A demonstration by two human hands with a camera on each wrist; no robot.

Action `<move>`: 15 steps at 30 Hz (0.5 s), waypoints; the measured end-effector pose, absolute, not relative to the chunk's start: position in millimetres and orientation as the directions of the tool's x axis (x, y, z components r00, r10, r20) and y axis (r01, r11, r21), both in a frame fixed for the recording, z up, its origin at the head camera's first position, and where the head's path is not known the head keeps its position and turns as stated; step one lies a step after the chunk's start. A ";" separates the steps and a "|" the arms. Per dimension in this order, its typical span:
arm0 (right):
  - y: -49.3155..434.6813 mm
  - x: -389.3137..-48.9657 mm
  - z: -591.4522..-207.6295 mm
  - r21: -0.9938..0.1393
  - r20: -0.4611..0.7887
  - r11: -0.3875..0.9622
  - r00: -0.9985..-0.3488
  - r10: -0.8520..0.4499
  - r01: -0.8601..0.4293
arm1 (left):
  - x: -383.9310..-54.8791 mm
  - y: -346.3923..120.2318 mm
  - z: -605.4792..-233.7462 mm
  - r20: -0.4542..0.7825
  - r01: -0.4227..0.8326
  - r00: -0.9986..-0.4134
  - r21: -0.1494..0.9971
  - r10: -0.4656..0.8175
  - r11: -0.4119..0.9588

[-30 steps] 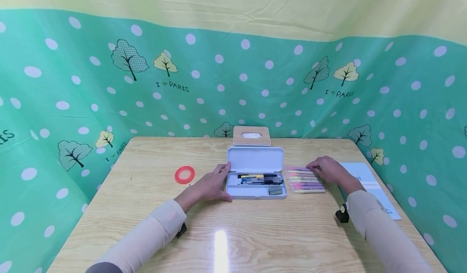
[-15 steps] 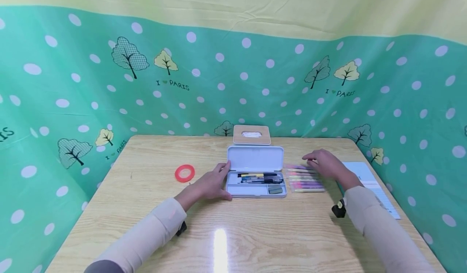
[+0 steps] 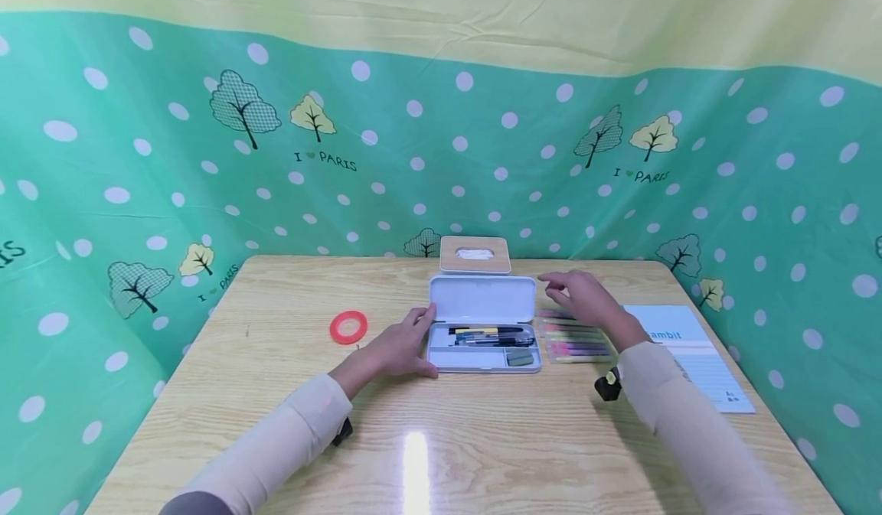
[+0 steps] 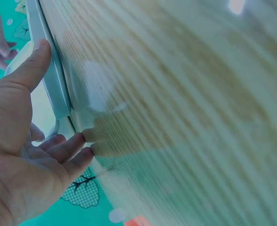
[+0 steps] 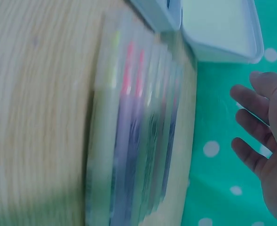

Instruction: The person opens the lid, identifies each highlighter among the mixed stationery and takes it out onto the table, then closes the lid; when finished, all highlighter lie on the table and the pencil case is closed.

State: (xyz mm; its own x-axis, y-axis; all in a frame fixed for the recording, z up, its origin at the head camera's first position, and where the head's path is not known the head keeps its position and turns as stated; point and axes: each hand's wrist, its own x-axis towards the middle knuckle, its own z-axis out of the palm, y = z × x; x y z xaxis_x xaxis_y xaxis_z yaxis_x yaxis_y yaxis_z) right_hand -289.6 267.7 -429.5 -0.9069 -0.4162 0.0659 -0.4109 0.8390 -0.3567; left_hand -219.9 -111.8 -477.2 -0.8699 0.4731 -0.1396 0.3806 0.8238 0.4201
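A white pencil case [image 3: 468, 359] lies with its lid [image 3: 482, 298] raised at the back. Several pens [image 3: 491, 339] fill its rear compartment, and a grey eraser [image 3: 520, 357] sits in the front right one. My left hand [image 3: 400, 347] rests against the case's left end; in the left wrist view its straight thumb [image 4: 35, 66] touches the case edge, while other fingertips meet the table. Beside the lid's right edge, my right hand [image 3: 582, 297] hovers with loose fingers, holding nothing. Below it lies a clear pack of coloured pens [image 3: 577, 349], also large in the right wrist view.
A red tape ring [image 3: 348, 327] lies left of the case. Behind the lid stands a tissue box [image 3: 475, 255] with a wood-look top. A light blue notebook [image 3: 696, 354] is at the right. Green polka-dot cloth [image 3: 386, 171] hangs around the table.
My right hand has left the pack of coloured pens and moved up and left towards the raised lid, uncovering more of the notebook. My left hand stays at the pencil case.
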 end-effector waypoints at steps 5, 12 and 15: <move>249.9 -292.0 -427.4 -0.347 0.068 0.841 -0.906 -0.418 -0.414 | -219.0 -112.2 -475.9 -0.139 0.377 -0.871 0.423 0.471 0.824; 239.2 -296.3 -431.0 -0.330 0.078 0.863 -0.922 -0.380 -0.383 | -218.4 -112.6 -477.5 -0.132 0.384 -0.870 0.422 0.475 0.821; 239.0 -295.9 -431.8 -0.337 0.086 0.860 -0.923 -0.376 -0.382 | -218.0 -112.9 -478.1 -0.124 0.387 -0.870 0.430 0.478 0.816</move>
